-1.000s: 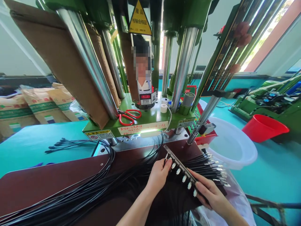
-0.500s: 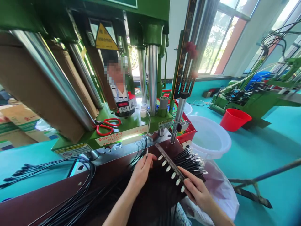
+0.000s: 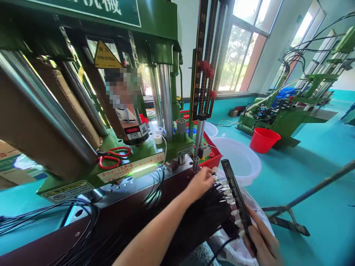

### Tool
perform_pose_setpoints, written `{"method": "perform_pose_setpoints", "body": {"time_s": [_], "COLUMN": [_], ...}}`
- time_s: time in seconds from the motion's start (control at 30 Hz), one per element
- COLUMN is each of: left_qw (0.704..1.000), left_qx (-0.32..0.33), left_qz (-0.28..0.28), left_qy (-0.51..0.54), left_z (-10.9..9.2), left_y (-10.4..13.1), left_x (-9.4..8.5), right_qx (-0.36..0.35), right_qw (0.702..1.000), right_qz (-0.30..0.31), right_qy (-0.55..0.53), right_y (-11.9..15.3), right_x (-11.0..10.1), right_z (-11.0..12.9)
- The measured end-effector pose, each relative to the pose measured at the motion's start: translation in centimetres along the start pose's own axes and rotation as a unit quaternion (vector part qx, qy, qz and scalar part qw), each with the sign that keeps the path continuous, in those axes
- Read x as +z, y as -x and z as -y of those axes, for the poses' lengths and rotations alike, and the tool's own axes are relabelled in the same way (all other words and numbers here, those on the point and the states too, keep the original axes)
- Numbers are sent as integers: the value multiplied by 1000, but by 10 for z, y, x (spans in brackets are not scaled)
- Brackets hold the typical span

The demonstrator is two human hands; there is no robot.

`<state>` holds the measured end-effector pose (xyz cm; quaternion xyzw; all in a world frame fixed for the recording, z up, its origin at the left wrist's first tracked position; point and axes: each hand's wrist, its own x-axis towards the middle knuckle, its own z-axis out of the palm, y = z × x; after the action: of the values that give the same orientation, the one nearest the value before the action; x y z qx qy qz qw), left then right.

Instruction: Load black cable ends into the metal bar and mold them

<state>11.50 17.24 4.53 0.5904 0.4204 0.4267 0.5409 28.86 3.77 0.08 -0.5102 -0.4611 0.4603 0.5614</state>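
Note:
My right hand (image 3: pixel 262 234) is wrapped round the near end of a long dark slotted bar (image 3: pixel 235 192), which is tilted up at its far end. Pale connectors show along the bar's left edge. To its left, my left hand (image 3: pixel 202 181) reaches over a bundle of black cables (image 3: pixel 205 205) at their silvery plug ends (image 3: pixel 223 189). Its fingers are curled together; whatever is in them is hidden. The cables lie across a dark brown table board (image 3: pixel 116 218).
A green press (image 3: pixel 158 50) with steel columns stands ahead, red-handled scissors (image 3: pixel 112 159) on its bed. A white tub (image 3: pixel 241 153) and red bucket (image 3: pixel 263 140) stand at right, near a metal stand leg (image 3: pixel 310 194). A person (image 3: pixel 126 114) is behind the press.
My left hand has moved right, from beside the bar's far end to the plug ends. My right hand has carried the bar rightwards and tipped it up. The view has swung slightly.

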Motion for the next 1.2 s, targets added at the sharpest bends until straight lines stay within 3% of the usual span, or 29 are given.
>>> {"method": "perform_pose_setpoints", "body": {"time_s": [0.07,0.13,0.2,0.3,0.4,0.5,0.63,0.7,0.83,0.93,1.07,1.2], "left_qw": [996,993,987,978,976,975,963,956,938,896,828,817], "left_qx": [-59,-90,-116,-146,-129,-112,-109,-107,-94,-93,-137,-174], "left_qz": [45,28,-10,-85,-142,-167,-217,-232,-257,-328,-394,-347], "left_qy": [39,76,108,126,107,93,119,144,214,284,373,427], "left_z": [33,52,55,43,25,12,8,12,22,33,51,71], "left_y": [0,7,19,47,81,112,140,146,143,128,98,64], "left_x": [14,11,-6,-46,-83,-108,-135,-145,-157,-162,-168,-170], "right_qx": [21,38,43,29,49,82,-14,-62,-171,-232,-266,-264], "right_qw": [999,993,978,948,908,843,737,700,671,663,672,708], "right_qz": [41,104,180,270,348,451,562,589,596,592,581,548], "right_qy": [16,48,99,168,229,280,375,400,406,396,374,359], "right_y": [-10,-29,-55,-96,-128,-153,-184,-196,-200,-187,-174,-178], "right_x": [-4,-10,-15,-11,12,46,93,116,159,179,186,184], "right_z": [9,17,21,23,25,29,31,28,15,4,-4,-14]}}
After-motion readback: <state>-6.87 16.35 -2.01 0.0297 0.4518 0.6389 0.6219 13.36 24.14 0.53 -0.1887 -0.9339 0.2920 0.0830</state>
